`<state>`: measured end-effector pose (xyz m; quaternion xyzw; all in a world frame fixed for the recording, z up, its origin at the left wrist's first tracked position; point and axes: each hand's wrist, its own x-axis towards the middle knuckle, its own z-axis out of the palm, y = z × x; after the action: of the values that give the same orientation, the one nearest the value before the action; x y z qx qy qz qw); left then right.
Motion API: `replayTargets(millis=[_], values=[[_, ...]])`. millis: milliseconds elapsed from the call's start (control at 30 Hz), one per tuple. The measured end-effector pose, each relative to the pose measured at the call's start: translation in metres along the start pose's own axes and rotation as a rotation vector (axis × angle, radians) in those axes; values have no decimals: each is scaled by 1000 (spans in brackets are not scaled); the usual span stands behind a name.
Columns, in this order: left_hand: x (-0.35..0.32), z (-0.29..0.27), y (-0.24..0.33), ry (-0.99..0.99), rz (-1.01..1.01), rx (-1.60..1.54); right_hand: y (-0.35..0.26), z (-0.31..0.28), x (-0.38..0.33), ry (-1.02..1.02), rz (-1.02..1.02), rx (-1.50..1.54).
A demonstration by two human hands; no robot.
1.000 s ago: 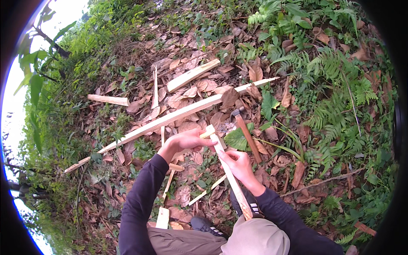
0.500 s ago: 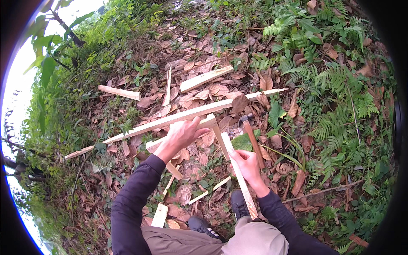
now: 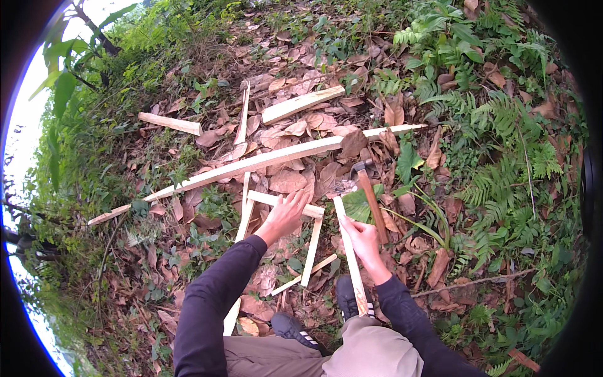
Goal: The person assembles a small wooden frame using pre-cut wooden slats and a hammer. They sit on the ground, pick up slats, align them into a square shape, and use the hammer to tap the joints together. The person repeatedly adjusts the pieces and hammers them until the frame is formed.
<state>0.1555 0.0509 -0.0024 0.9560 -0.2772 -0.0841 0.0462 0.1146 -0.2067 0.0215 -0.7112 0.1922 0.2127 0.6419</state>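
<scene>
My left hand (image 3: 284,217) is closed over the top bar of a three-piece wooden frame (image 3: 259,197). Two legs run from the bar toward me, a right leg (image 3: 311,252) and a left one (image 3: 245,220). The thumb side of the hand is partly hidden. To the right of the frame, my right hand (image 3: 364,244) pinches a long pale wooden strip (image 3: 355,276) near its upper part. The strip's lower end reaches my knee. Just beyond this hand lies a hammer (image 3: 373,204) with a wooden handle, its head pointing away from me.
A long pole (image 3: 270,158) lies across the leaf litter beyond the frame. Farther off are a thick plank (image 3: 303,104), a short stick (image 3: 169,123) and a split piece (image 3: 244,113). A thin strip (image 3: 304,274) rests near my shoes (image 3: 295,330). Ferns (image 3: 502,132) grow at right.
My left hand has shifted right and toward me, turning the frame so its bar now slopes down to the right and its legs point toward me. My right hand keeps its hold on the strip.
</scene>
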Motion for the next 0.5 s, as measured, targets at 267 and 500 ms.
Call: replayTargets(millis=[267, 500], values=[[-90, -18, 80, 272, 152, -501, -2, 50, -4, -204, 394, 482], [-79, -41, 75, 340, -4, -492, 13, 73, 6, -331, 396, 515]])
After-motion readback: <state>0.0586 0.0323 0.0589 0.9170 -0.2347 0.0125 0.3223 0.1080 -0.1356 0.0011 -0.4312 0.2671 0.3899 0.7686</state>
